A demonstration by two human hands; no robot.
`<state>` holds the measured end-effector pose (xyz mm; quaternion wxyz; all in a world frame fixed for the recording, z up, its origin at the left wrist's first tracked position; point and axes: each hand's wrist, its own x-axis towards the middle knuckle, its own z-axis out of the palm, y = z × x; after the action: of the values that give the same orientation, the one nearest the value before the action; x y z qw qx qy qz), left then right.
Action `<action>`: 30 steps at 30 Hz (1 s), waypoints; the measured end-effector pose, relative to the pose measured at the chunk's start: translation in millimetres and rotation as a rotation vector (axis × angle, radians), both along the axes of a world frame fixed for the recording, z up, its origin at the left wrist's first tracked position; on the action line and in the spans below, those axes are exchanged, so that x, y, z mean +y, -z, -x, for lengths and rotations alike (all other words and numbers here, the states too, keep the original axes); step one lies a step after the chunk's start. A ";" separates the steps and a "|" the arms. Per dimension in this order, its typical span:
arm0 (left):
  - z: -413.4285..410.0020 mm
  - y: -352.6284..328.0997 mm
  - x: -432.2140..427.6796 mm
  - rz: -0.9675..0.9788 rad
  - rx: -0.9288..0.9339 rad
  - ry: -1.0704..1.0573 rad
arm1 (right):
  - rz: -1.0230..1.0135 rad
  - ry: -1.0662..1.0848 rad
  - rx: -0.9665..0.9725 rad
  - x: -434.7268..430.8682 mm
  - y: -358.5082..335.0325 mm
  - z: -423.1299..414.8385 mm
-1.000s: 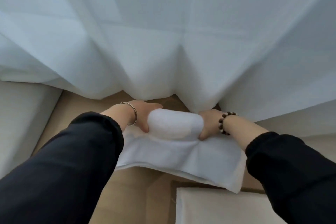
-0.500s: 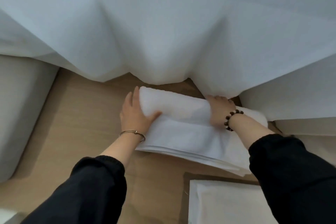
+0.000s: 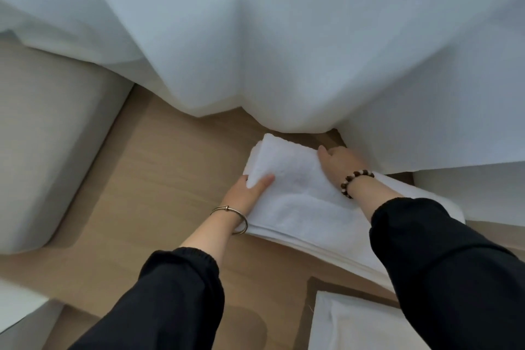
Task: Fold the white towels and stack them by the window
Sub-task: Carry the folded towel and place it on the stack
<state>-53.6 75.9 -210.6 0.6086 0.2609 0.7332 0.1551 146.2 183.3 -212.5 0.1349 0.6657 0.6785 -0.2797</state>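
The soft, light folded towel (image 3: pixel 287 167) seems best held by both ends: the left hand (image 3: pixel 250 189) pinches one, the right hand (image 3: pixel 339 162) lies on the other, grip unclear.

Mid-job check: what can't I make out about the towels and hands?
Head view:
Fingers of the left hand: under the folded white terry towel; only thumb shows.
Grip of the right hand: fingers hidden behind that towel's end.
Right end of the flat white towel stack: covered by the black right sleeve.
The window: behind the sheer white curtain.
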 end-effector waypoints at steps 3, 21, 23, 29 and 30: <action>0.4 -0.4 0.7 0.007 -0.072 -0.082 | -0.101 0.004 0.001 -3.8 3.5 0.2; 26.3 -8.8 -7.4 -0.085 -0.290 -0.293 | -0.126 -0.024 -0.006 2.2 3.0 27.8; 29.2 -7.9 -3.4 -0.108 -0.264 -0.269 | -0.135 0.008 0.009 6.9 4.6 29.4; 28.9 1.0 1.0 -0.134 -0.127 -0.233 | -0.194 -0.022 -0.014 8.2 13.3 40.0; 27.8 0.6 2.5 -0.123 -0.122 -0.229 | -0.210 -0.029 -0.012 7.9 13.1 40.9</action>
<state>-81.3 78.3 -211.2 0.6130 0.2024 0.7090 0.2838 105.3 191.2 -225.6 0.0723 0.6678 0.7130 -0.2011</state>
